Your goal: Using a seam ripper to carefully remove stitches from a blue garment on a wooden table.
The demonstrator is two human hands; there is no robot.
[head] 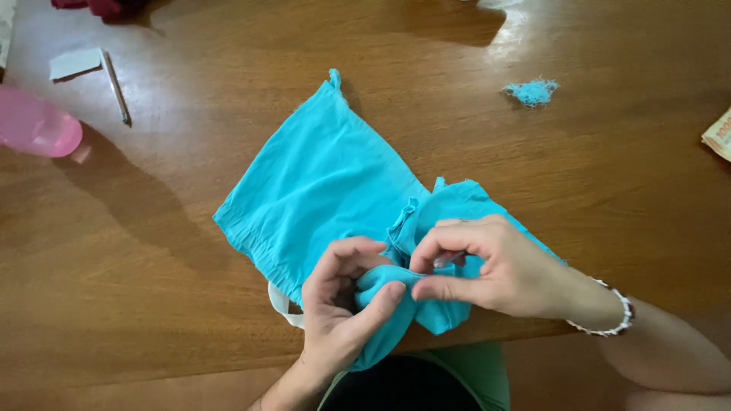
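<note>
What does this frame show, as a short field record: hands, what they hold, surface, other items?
surface: brown wooden table
main item: turquoise cloth garment, spread flat at its far end, bunched at the near edge
left hand: gripping a fold of the garment, thumb on top
right hand: pinching the same fold; something small and thin between its fingers, too hidden to identify
right wrist: beaded bracelet
other items: turquoise thread clump, pink container, pencil-like stick, white paper piece
</note>
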